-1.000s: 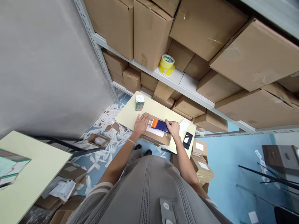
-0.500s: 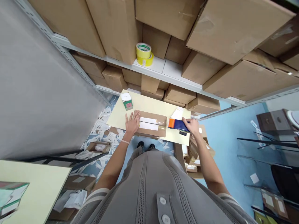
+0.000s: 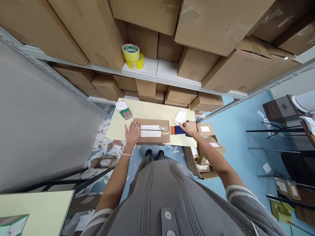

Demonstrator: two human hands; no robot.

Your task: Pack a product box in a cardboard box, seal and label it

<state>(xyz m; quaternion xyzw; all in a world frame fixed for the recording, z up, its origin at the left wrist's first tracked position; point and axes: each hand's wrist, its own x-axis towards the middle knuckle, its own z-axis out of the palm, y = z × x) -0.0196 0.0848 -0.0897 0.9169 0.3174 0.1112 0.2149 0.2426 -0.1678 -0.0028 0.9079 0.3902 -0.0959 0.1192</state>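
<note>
Packet (image 3: 177,130) off parcel (image 3: 154,131) now, in right hand (image 3: 189,128); left hand (image 3: 132,132) still flat.

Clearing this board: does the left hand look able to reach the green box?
Probably yes: the left hand rests nearby on the parcel, only board lies between it and the green box.

A navy-blue and orange packet (image 3: 176,130) beside a brown cardboard parcel (image 3: 154,139) with a white label (image 3: 150,131) on a pale yellow desk (image 3: 147,111); a grey sleeve (image 3: 240,196) banded with pale stripes, yellow tape rolls (image 3: 131,54) with green trim, pale blue floor (image 3: 233,137).
</note>
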